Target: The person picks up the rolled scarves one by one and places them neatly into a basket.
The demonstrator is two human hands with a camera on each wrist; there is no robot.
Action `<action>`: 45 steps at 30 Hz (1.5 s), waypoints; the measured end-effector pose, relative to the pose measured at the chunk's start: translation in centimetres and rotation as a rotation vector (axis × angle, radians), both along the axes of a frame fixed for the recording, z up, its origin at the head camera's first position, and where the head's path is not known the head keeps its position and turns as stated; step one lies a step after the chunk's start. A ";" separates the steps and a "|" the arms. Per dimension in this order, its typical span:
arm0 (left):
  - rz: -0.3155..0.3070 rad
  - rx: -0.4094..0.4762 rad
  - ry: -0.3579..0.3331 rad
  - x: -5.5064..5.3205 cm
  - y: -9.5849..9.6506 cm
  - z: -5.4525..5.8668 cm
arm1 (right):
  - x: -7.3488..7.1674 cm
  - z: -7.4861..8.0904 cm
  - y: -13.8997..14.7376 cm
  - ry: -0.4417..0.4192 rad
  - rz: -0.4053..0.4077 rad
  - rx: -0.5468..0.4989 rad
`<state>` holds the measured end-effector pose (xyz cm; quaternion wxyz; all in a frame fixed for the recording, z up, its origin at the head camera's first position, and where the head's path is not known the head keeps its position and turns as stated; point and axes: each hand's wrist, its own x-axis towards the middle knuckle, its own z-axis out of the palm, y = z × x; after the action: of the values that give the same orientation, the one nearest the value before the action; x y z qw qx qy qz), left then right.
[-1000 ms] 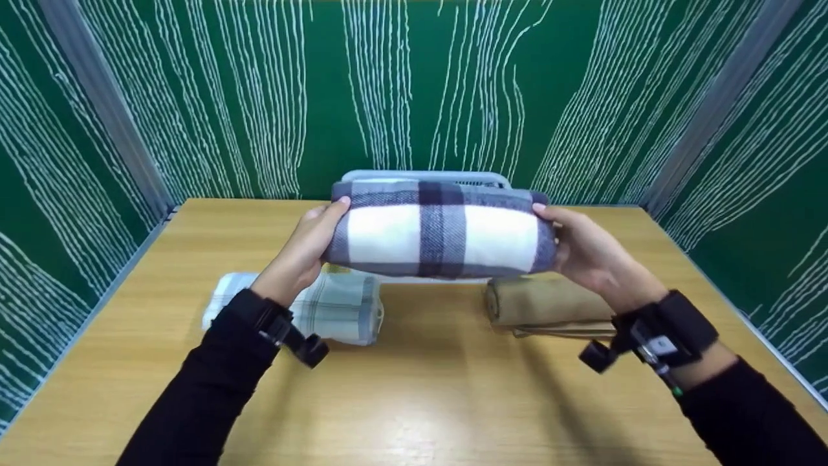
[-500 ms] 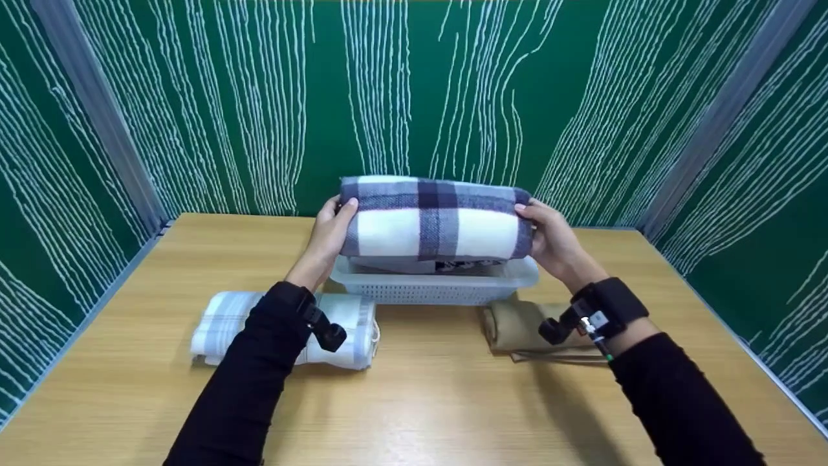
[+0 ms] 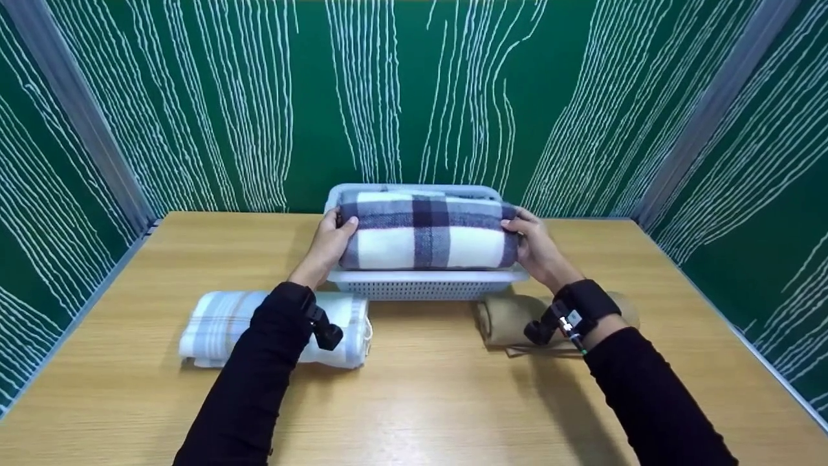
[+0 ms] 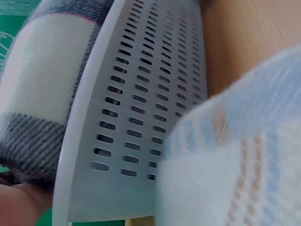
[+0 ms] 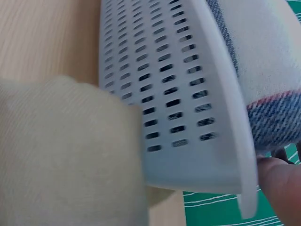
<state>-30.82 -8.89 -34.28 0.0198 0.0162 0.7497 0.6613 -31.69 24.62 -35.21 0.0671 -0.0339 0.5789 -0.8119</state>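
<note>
A rolled plaid blanket (image 3: 430, 233) in white, grey and dark purple lies at the mouth of a white perforated plastic basket (image 3: 427, 285). My left hand (image 3: 328, 244) grips its left end, thumb on the near face. At the opposite end my right hand (image 3: 537, 249) holds it the same way, with the fingers mostly hidden behind the roll. Both wrist views show the blanket just over the basket's rim, a thumb below each end. Dark cloth shows through the basket's slots.
A rolled pale blue and white checked blanket (image 3: 220, 323) lies on the wooden table (image 3: 414, 401) under my left forearm. A rolled tan blanket (image 3: 511, 320) lies at right, partly behind my right wrist. Green walls with white lines (image 3: 310, 97) stand behind and at both sides.
The plaid blanket has moved away from me and down, from in front of the basket to its opening. Both hands have kept hold of it and come closer together.
</note>
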 end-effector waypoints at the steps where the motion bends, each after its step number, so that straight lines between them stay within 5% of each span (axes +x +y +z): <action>1: 0.002 -0.013 -0.014 0.0 0.0 -0.2 | 0.0 -0.2 0.0 -0.005 -0.002 0.004; 6: -0.005 -0.033 -0.066 -0.1 -0.2 -0.8 | 0.0 -0.5 -0.1 -0.027 -0.005 0.033; 14: -0.075 -0.099 0.017 -0.1 -0.2 -0.9 | -0.2 -0.4 -0.4 -0.045 0.055 0.206; 22: -0.108 -0.214 -0.038 0.2 0.3 -0.8 | -0.4 -0.8 -0.7 -0.058 0.072 0.311; 32: -0.232 -0.420 -0.097 0.2 0.3 0.0 | -0.7 -0.5 -1.1 -0.054 0.160 0.428; 39: -0.272 -0.480 -0.137 0.2 0.6 -0.2 | -0.6 -0.4 -1.3 -0.076 0.215 0.529; 45: -0.302 -0.543 -0.194 0.0 0.9 -0.1 | -0.6 -0.4 -1.7 -0.045 0.238 0.700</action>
<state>-30.85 -7.99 -34.43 0.1925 0.0583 0.8825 0.4251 -32.30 22.97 -35.61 0.1815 -0.0579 0.8119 -0.5519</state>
